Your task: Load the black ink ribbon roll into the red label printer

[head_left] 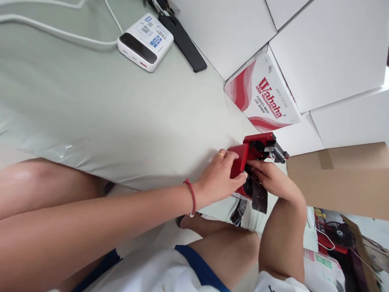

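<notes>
A small red machine [239,160] with an opened black inside stands at the table's edge. Its raised part carries a black and metal mechanism [275,151]. My left hand [219,174], with a ring and a red cord bracelet at the wrist, grips the red casing between thumb and fingers. From the other side my right hand [268,175] reaches in at the opening, fingers bent together; what they pinch, if anything, is hidden. A dark, shiny film strip [259,197] hangs from the machine below that hand.
A white power bank [146,41] with cables and a flat black strip [184,44] lie on the pale covered table [94,111]. A Wahaha water carton [263,92], white boxes [331,43] and a brown cardboard box [342,179] border it. Clutter fills the lower right.
</notes>
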Available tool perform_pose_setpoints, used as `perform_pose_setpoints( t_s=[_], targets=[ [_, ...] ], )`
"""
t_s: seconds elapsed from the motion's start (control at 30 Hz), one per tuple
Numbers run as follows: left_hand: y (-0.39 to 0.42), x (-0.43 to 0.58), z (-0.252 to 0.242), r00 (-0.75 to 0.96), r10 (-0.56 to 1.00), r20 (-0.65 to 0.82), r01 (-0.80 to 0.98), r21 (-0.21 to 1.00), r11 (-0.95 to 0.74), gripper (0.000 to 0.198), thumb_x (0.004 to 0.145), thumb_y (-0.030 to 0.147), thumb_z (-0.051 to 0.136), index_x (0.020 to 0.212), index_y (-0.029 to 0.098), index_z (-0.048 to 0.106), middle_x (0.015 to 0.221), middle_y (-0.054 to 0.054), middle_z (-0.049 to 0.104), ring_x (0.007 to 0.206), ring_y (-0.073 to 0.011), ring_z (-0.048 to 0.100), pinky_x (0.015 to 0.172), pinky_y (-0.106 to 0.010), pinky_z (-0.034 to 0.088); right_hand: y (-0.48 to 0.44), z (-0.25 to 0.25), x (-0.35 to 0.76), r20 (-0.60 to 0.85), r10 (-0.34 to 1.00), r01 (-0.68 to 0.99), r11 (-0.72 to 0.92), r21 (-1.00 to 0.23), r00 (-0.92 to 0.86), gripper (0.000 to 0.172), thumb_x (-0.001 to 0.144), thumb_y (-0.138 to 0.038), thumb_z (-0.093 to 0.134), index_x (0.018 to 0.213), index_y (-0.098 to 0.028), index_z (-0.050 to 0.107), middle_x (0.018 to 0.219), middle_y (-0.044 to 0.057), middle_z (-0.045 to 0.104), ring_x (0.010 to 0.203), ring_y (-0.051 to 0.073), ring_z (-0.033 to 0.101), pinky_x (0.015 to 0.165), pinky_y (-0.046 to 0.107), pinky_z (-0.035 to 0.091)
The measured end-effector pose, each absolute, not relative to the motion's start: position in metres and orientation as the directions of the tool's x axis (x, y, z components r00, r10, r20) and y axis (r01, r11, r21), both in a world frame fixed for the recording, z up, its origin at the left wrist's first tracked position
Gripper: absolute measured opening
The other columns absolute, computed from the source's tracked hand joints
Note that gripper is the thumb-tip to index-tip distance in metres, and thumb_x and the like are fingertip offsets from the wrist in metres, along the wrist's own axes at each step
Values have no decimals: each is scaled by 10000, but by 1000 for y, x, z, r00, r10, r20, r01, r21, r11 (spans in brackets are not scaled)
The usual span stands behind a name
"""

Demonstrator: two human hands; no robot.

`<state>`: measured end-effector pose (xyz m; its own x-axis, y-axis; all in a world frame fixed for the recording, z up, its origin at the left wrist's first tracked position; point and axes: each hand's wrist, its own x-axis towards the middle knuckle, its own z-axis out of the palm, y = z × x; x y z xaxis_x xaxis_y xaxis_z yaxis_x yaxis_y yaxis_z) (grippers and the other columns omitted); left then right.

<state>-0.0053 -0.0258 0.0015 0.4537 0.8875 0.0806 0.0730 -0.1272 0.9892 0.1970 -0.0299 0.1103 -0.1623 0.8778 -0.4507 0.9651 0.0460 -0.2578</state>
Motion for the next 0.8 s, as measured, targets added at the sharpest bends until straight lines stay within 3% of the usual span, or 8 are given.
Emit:
perform_pose_setpoints(
  t_s=[0.13,0.27,0.33,0.4,0.5,0.57,0.63,0.8],
  targets=[
    [-39,-7,-7,453,647,613,6,724,-690,483,951,144,618,1427,201,684,1577,-150,653,1517,-341,576,1246,-554,515,-41,113,206,-390,906,959,54,-277,-163,463,978,-230,477,1302,-206,806,1241,106,834,1075,256,806,991,404,647],
    [-48,-9,-17,535,336,775,11,391,-920,297,1009,166,631,1275,164,765,1366,-85,807,1462,-316,632,1307,-605,433,-59,119,203,-295,944,953,57,-296,-148,400,1024,-285,527,1290,-237,820,1214,83,843,1098,238,808,988,373,653],
    [-49,-9,-21,511,288,810,60,301,-952,282,1047,153,601,1270,175,771,1351,-58,820,1409,-288,671,1290,-571,452,-68,124,199,-76,996,948,25,-318,-51,330,1052,-326,577,1242,-245,834,1097,66,849,877,197,783,823,339,651],
    [-50,-8,-23,482,259,837,99,242,-965,283,1064,131,580,1258,184,779,1334,-34,830,1382,-269,689,1279,-538,466,-72,126,196,329,939,933,31,-360,96,286,1062,-378,638,1219,-243,835,1067,63,839,770,176,725,747,343,621],
    [-50,-8,-24,455,240,858,122,207,-971,272,1067,115,573,1226,178,785,1306,-26,840,1359,-255,707,1256,-510,495,-65,120,201,671,729,965,56,-257,136,405,1083,-457,628,1375,-219,778,1308,130,801,1154,274,748,1007,470,621],
    [-50,-8,-24,440,244,864,125,210,-970,271,1070,114,568,1222,175,783,1299,-30,842,1340,-247,719,1235,-498,519,-56,112,209,600,797,991,12,-133,70,527,1112,-524,543,1493,-200,709,1448,157,744,1401,317,658,1186,548,542],
    [-50,-8,-23,433,244,868,120,213,-970,275,1077,114,556,1218,177,784,1293,-28,843,1329,-240,726,1226,-489,531,-53,107,215,458,888,998,-3,-61,30,611,1112,-591,496,1526,-182,680,1495,165,717,1444,326,640,1238,566,505],
    [-51,-7,-24,437,245,866,121,214,-969,275,1084,124,554,1210,192,789,1303,-31,843,1349,-241,716,1249,-493,526,-79,121,205,250,966,996,-73,43,60,595,1091,-644,521,1439,-223,758,1328,137,808,1321,329,747,1074,474,607]
  ],
)
